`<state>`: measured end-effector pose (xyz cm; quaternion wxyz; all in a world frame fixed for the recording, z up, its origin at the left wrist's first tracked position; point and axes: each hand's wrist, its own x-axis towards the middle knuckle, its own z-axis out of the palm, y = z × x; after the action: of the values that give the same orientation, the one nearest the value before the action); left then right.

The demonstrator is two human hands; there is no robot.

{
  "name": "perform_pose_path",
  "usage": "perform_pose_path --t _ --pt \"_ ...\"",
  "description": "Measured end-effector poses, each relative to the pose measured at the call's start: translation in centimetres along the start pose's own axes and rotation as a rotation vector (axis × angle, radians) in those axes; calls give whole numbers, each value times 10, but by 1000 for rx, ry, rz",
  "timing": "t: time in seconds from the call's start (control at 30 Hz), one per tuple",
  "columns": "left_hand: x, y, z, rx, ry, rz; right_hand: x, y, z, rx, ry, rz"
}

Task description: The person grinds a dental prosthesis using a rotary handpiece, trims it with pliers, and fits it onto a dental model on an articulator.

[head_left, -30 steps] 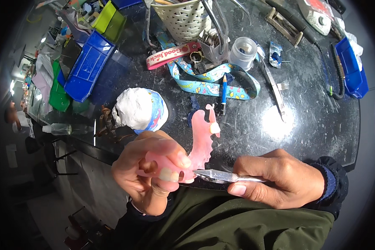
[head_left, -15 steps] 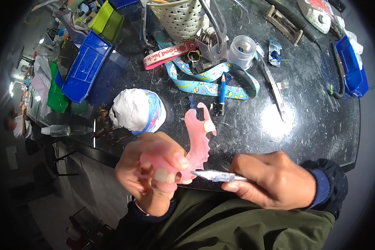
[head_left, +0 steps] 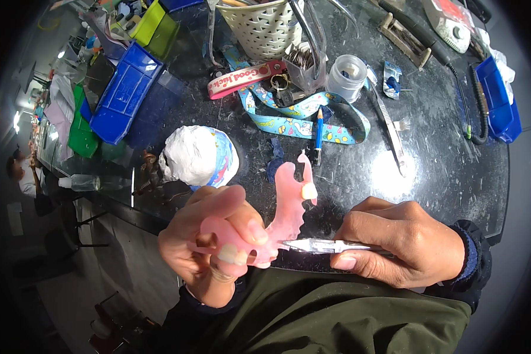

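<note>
1. From where I'm standing, the pink denture plate [head_left: 288, 200] is up in the air, over the near edge of the black worktop [head_left: 342, 189].
2. The left hand [head_left: 182, 241] is clamped on it, thumb on one face, fingers wrapped around it.
3. The right hand [head_left: 407, 239] is closed around a silver knife [head_left: 314, 245], whose tip appears to touch the plate's edge beside the left fingers.
4. I'd judge the step in hand to be trimming or scraping that edge.
5. Another stroke would call for a firm left grip, a shallow blade angle, light pressure, and fingertips out of the tip's path.
</note>
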<state>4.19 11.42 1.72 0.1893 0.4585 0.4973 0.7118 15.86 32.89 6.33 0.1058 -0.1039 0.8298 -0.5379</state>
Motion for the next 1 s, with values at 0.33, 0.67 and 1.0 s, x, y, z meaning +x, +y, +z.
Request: perform_pose_path --t 0.33,0.67,1.0 --pt "7 -5 4 26 17 60 -1 2 8 3 84 -3" --pt "8 -11 27 -198 266 121 3 16 28 -205 302 -203" --pt "-3 -3 10 8 280 3 4 13 9 -129 197 -149"
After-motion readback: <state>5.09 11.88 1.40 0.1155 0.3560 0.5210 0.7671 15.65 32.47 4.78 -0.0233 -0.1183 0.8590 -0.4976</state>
